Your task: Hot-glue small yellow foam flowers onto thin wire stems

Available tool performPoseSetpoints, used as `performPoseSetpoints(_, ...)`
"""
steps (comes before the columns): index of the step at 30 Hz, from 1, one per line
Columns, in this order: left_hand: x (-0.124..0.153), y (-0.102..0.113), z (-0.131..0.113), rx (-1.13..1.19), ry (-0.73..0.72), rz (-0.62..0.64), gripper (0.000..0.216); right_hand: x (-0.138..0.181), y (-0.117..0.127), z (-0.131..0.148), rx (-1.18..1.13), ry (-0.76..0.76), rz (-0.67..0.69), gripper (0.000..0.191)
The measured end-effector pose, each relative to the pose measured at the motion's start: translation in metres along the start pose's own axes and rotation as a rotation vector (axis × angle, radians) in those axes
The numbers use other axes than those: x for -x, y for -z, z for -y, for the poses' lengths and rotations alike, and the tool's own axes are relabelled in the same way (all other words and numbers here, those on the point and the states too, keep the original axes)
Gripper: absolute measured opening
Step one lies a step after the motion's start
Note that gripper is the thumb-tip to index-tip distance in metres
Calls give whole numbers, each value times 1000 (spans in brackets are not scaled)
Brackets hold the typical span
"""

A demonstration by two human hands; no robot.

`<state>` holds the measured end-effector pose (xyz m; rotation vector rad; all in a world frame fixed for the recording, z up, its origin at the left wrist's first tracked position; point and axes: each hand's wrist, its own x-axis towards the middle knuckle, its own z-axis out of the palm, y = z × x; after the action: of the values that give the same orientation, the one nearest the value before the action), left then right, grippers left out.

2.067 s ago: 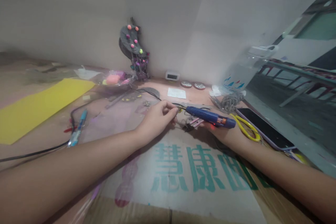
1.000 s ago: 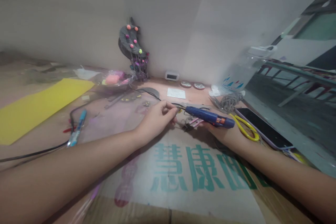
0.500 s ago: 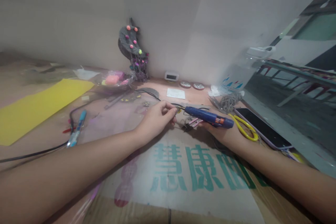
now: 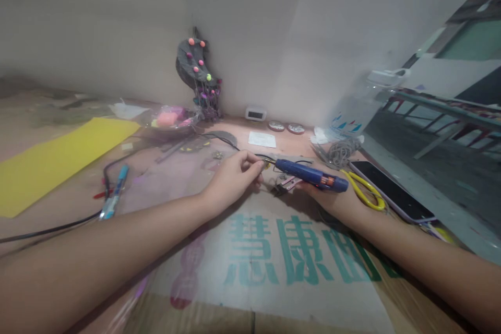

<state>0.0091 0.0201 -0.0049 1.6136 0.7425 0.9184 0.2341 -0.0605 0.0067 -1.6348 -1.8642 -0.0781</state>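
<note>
My right hand (image 4: 323, 195) is wrapped round a blue hot glue gun (image 4: 299, 169), whose metal nozzle points left. My left hand (image 4: 240, 172) is closed in a pinch at the nozzle's tip; what its fingers hold is too small and hidden to make out. A tiny yellow bit (image 4: 267, 165) shows beside the fingertips. Under the glue gun, near my right fingers, is a small pink and dark thing (image 4: 287, 185) of unclear kind. Both hands are above a translucent sheet with green printed characters (image 4: 254, 250).
Yellow-handled scissors (image 4: 366, 193), a phone (image 4: 391, 190) and grey yarn (image 4: 342, 151) lie at right. A blue pen (image 4: 115, 193), black cable (image 4: 50, 229) and yellow sheet (image 4: 66, 162) lie left. Behind stand a small digital clock (image 4: 255, 114), a decorated grey crescent (image 4: 193, 62) and a plastic bottle (image 4: 356, 104).
</note>
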Motion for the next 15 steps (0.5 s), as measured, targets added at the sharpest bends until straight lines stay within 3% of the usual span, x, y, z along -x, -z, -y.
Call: performPoseSetpoints(15,-1,1,-3,10,19,-47,18,0,1,8,-71,0,2,15)
